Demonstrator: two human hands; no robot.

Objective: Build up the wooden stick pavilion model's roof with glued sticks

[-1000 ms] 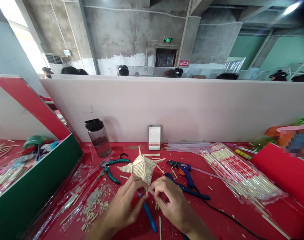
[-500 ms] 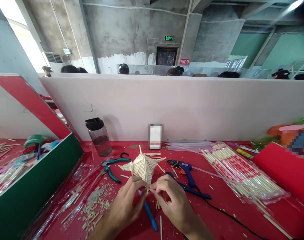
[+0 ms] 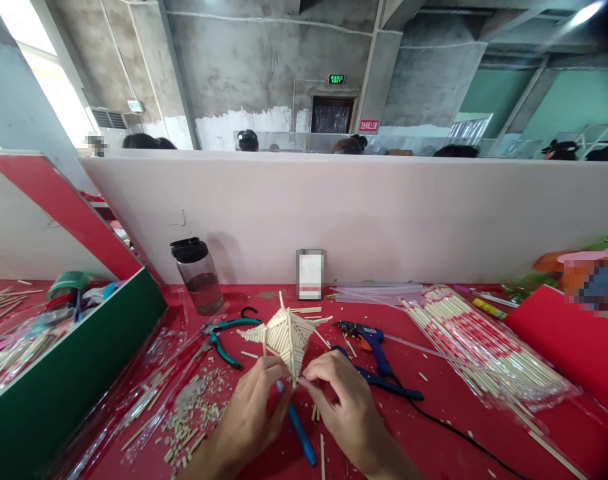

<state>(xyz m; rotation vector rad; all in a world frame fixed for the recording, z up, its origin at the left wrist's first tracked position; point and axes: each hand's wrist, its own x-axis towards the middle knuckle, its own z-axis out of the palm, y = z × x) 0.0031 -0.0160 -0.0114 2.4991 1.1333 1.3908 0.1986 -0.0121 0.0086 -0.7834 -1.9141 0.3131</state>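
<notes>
A star-shaped model built from short pale wooden sticks lies on the red table, one of its points turned toward me. My left hand is closed, its thumb and fingers at the left side of that near point. From the right, my right hand pinches at the same tip; whether a tiny stick piece is between its fingers is hidden. Below the star, partly behind my left fingers, lies a blue pen-like tool. Beside my right hand are blue-handled pliers and a blue glue gun.
Teal-handled pliers lie left of the star, above scattered stick offcuts. A bottle and a phone-like device stand by the white partition. Bagged sticks lie right; a black cord crosses the table.
My fingertips have shifted slightly at the star's near point, the right ones a little lower. The star and the tools lie as before.
</notes>
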